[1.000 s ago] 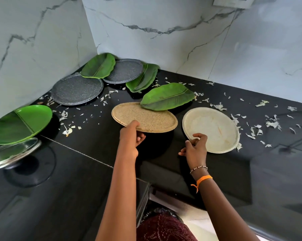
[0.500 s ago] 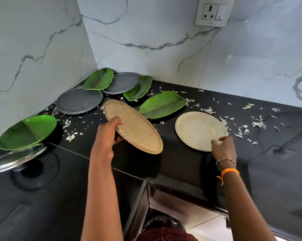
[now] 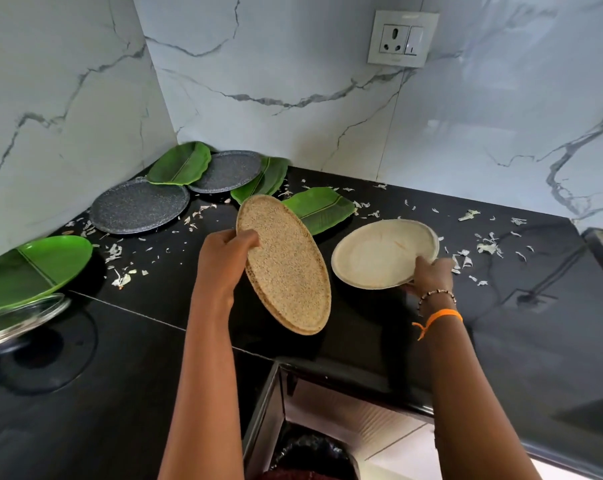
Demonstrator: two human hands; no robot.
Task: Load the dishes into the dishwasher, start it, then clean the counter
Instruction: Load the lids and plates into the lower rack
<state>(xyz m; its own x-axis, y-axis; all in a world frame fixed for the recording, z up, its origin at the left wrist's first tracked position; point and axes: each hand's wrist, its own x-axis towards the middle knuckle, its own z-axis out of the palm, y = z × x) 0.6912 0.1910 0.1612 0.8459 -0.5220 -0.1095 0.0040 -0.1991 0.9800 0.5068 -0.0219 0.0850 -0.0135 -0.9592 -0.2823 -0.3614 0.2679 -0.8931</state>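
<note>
My left hand (image 3: 224,258) grips the rim of a speckled tan plate (image 3: 286,268) and holds it tilted steeply above the black counter (image 3: 501,306). My right hand (image 3: 430,273) pinches the near edge of a cream plate (image 3: 379,252), whose near side is lifted off the counter. Behind the tan plate lies a green leaf-shaped plate (image 3: 322,209). Two grey speckled plates (image 3: 139,206) (image 3: 225,169) and two more leaf plates (image 3: 180,164) (image 3: 263,180) sit in the corner.
White scraps (image 3: 487,247) are scattered over the counter. A green leaf plate (image 3: 30,268) and a glass lid (image 3: 19,317) sit at the left edge. A wall socket (image 3: 400,38) is on the marble wall. An open gap (image 3: 345,410) lies below the counter edge.
My left hand has raised the tan plate off the counter and tipped it up on edge. My right hand moved to the cream plate's near right rim and lifted that side.
</note>
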